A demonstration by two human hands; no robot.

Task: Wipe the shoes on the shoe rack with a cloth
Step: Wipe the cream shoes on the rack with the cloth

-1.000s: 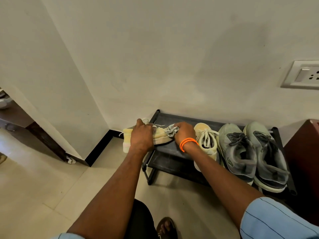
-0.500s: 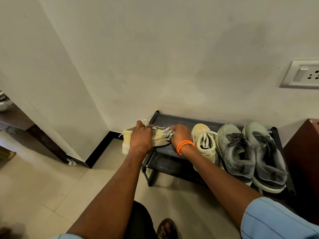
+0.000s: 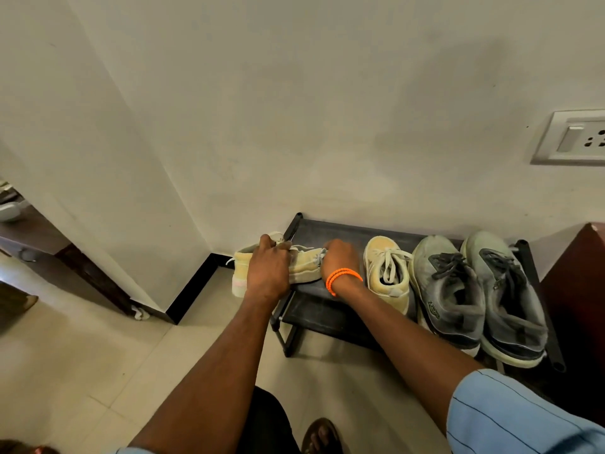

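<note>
My left hand [image 3: 270,268] grips a pale yellow shoe [image 3: 302,265] lying on its side over the left end of the black shoe rack [image 3: 327,232]. My right hand [image 3: 340,257], with an orange band at the wrist, holds a grey cloth [image 3: 320,256] against the shoe's toe end; most of the cloth is hidden under the fingers. The matching yellow shoe [image 3: 388,273] stands upright on the rack just right of my right hand. Two grey sneakers, one [image 3: 447,291] beside the other [image 3: 505,296], fill the rack's right half.
The rack stands against a cream wall near a corner with black skirting [image 3: 193,288]. A dark wooden cabinet [image 3: 576,276] flanks its right end. A wall socket [image 3: 573,137] sits upper right. A dark door frame [image 3: 91,276] is at left. My sandalled foot [image 3: 322,435] rests on the tiled floor.
My right hand with the cloth has slid slightly left along the yellow shoe's toe, covering more of the cloth. My left hand keeps the same hold on the shoe.
</note>
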